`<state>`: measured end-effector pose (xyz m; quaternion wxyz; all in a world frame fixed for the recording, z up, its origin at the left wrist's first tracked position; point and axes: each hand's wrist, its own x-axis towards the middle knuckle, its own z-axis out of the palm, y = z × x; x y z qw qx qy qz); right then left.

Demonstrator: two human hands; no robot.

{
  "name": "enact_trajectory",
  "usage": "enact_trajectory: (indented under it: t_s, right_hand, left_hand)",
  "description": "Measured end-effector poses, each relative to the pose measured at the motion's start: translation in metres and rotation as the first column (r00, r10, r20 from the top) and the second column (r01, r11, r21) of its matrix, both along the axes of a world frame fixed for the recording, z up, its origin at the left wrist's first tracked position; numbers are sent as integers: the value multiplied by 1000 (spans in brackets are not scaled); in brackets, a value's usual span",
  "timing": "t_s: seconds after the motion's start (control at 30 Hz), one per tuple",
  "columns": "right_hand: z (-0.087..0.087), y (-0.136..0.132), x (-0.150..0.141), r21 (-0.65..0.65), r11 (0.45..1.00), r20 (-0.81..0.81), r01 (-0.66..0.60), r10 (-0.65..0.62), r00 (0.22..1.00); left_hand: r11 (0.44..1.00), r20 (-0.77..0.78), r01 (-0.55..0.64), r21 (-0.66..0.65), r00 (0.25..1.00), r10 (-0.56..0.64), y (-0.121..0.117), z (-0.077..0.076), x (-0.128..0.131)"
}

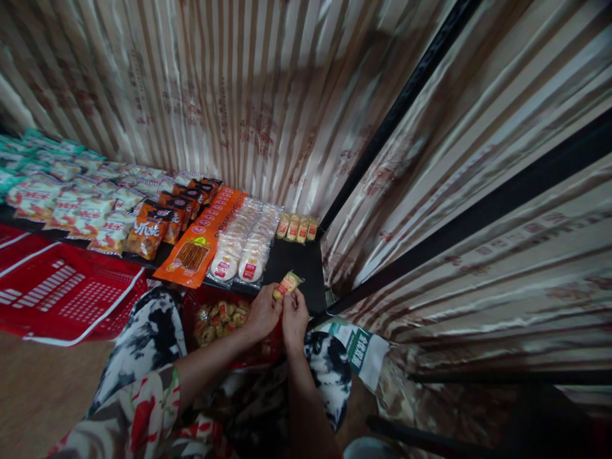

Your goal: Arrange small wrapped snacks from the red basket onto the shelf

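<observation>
Both my left hand (264, 312) and my right hand (295, 313) are closed on one small yellow wrapped snack (287, 284) with red print. They hold it between the fingertips, over the front edge of a black shelf (306, 268). Behind it, several like yellow snacks (296, 227) stand in a short row at the shelf's back right corner. To the left lie two overlapping rows of white round crackers (250, 265) in clear wrappers. Below my hands, a red basket (189, 306) holds many loose yellow snacks (220, 320), partly hidden by my left forearm.
Left of the crackers lie an orange snack bag (190, 255), brown packets (148, 228), white packets (90, 215) and green packets (29, 150). A red shopping basket (71, 287) stands at left. Dark poles (392, 115) and a striped curtain (268, 83) bound the shelf. A green-and-white bag (361, 350) lies right.
</observation>
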<state>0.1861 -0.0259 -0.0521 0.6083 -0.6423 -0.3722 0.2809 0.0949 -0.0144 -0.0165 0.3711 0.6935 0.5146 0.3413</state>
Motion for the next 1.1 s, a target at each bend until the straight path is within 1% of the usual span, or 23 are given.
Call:
enact_trajectory:
  t_s: [0.1,0.23,0.33,0.5,0.57,0.7,0.77,0.87,1.0,1.03,1.1]
  right_hand:
    - [3,4,6,-26,1000,112,-8,11,994]
    - [14,10,13,-70,995,303,68,-43,952]
    - [20,20,20,-76,991,404,112,-72,912]
    - [26,40,30,-109,984,507,141,-67,859]
    - [27,47,34,-126,981,544,148,-56,837]
    - [28,59,40,-119,973,606,198,-87,791]
    - [28,65,43,-134,969,624,208,-81,777]
    - [35,71,46,-236,949,640,209,-10,768]
    - [53,78,47,-448,864,619,228,117,776]
    - [57,79,48,-480,846,615,234,133,778]
    - [61,80,49,-501,830,614,243,143,777]
  left_hand:
    - [1000,-17,6,-4,1000,-6,4,1,3]
    - [1000,-14,17,-11,1000,-17,12,1,9]
    - [1000,-14,4,-20,1000,-4,22,4,16]
    - [998,-26,-1,-55,1000,0,39,11,30]
    - [996,-44,-9,-87,999,5,47,14,36]
    - [986,-67,-34,-161,997,23,60,18,47]
    - [981,-71,-40,-192,997,27,66,21,51]
    - [977,-109,-40,-207,994,18,73,25,57]
    - [990,-245,-9,-144,969,-27,81,33,66]
    - [992,-275,-2,-130,961,-34,83,35,68]
    - [993,-315,7,-121,948,-45,86,36,73]
